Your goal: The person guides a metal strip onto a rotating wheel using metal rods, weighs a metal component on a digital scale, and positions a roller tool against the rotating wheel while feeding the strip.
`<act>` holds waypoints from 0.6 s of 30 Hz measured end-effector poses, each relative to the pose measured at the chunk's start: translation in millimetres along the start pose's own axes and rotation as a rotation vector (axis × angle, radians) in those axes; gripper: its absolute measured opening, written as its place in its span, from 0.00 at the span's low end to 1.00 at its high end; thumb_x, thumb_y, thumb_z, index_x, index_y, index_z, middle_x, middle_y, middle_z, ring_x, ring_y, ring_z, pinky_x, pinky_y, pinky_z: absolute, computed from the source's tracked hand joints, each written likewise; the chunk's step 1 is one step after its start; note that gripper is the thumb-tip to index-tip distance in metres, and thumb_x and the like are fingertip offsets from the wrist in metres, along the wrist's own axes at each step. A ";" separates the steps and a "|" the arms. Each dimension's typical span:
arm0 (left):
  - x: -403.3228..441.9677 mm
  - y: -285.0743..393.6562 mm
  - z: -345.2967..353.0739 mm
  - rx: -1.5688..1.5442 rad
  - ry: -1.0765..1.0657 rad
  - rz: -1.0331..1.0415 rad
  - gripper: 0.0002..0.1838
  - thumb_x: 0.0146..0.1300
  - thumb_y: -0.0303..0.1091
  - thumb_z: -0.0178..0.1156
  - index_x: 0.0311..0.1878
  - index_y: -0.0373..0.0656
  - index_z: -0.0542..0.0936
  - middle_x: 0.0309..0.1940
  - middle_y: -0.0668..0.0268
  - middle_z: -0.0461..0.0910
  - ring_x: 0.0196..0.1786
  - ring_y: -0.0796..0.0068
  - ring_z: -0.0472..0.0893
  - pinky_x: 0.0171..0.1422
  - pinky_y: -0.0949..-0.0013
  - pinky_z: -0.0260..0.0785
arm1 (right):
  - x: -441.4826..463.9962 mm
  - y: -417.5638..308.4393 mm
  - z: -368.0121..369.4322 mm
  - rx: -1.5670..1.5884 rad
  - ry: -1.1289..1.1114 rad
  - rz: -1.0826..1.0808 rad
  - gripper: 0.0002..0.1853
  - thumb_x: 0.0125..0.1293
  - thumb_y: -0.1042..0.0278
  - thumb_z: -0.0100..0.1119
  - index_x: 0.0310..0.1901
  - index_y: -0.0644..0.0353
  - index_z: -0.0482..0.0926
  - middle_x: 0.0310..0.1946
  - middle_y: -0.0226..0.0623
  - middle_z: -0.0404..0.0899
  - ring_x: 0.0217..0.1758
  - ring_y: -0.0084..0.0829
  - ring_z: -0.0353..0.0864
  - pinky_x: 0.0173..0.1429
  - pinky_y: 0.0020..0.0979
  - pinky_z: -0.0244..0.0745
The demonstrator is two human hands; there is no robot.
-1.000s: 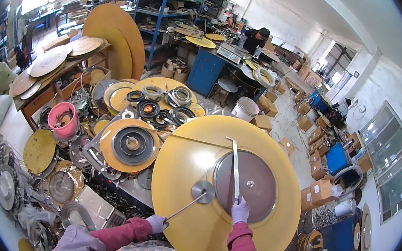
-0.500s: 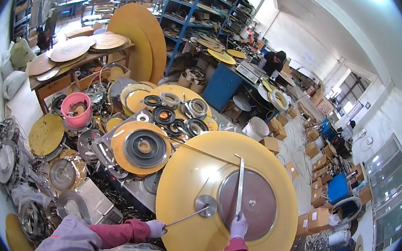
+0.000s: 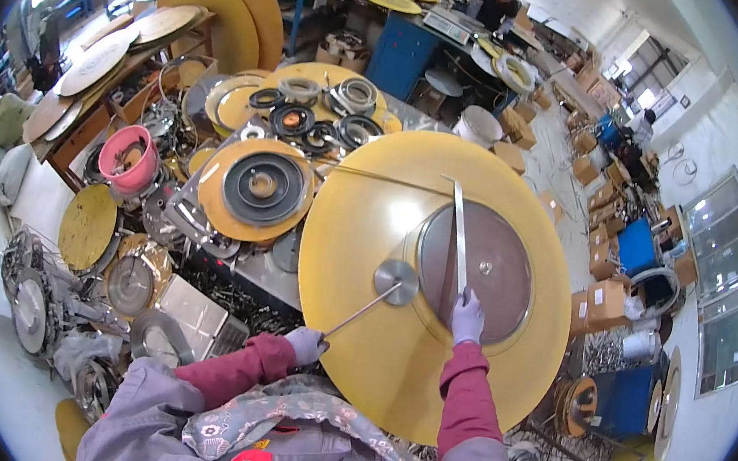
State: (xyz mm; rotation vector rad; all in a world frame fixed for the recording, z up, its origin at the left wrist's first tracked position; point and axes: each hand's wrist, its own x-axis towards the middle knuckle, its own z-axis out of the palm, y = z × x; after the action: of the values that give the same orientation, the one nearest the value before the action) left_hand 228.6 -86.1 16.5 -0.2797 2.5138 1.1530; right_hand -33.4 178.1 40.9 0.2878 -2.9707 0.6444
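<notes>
A large yellow disc (image 3: 364, 194) lies in front of me, with a brown round plate (image 3: 502, 245) set on its right half. My right hand (image 3: 468, 318), in a pale glove, is closed round the lower end of a long flat metal bar (image 3: 460, 240). The bar slants over the brown plate, and its far end is bent like a hook. My left hand (image 3: 307, 346), also gloved, grips the near end of a thin metal rod (image 3: 356, 312). The rod's far end meets the middle of a small grey metal disc (image 3: 396, 283) on the yellow surface.
Left of the yellow disc sits an orange disc (image 3: 211, 191) bearing a dark coil (image 3: 261, 185). Several rings and coils (image 3: 295, 119) lie behind it. A pink bucket (image 3: 128, 171) stands among metal scraps. Cardboard boxes (image 3: 609, 301) line the right; another person (image 3: 498, 6) is at the back.
The view has tilted downward, so the discs and my hands appear higher and more of my clothing shows. Both hands keep hold of the rod and the bar, in nearly the same places.
</notes>
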 end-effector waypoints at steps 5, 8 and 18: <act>1.3 -1.5 -6.1 -0.009 -0.001 -0.049 0.20 0.62 0.46 0.51 0.34 0.34 0.78 0.29 0.47 0.79 0.35 0.48 0.80 0.41 0.55 0.71 | 1.9 -3.1 -2.4 0.003 0.004 0.000 0.19 0.63 0.60 0.49 0.52 0.60 0.74 0.41 0.52 0.78 0.46 0.49 0.77 0.51 0.44 0.71; 2.8 -1.0 -7.3 -0.019 0.017 -0.059 0.20 0.62 0.46 0.51 0.33 0.35 0.78 0.28 0.48 0.79 0.35 0.50 0.80 0.40 0.55 0.71 | 0.5 -2.2 -0.7 -0.021 0.003 0.011 0.19 0.63 0.60 0.49 0.52 0.61 0.74 0.42 0.52 0.78 0.47 0.49 0.77 0.52 0.44 0.71; 6.6 -4.6 -9.4 0.016 0.002 -0.033 0.21 0.62 0.47 0.51 0.34 0.34 0.77 0.29 0.46 0.78 0.37 0.47 0.79 0.43 0.52 0.70 | -5.0 -19.4 -11.4 -0.008 -0.060 0.013 0.21 0.64 0.59 0.48 0.55 0.61 0.72 0.46 0.50 0.77 0.50 0.48 0.76 0.54 0.42 0.69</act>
State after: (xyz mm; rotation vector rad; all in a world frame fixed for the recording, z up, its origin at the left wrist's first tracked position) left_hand 221.8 -96.4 16.3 -0.3177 2.5098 1.1193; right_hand -24.0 166.4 58.3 0.2928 -3.0335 0.6362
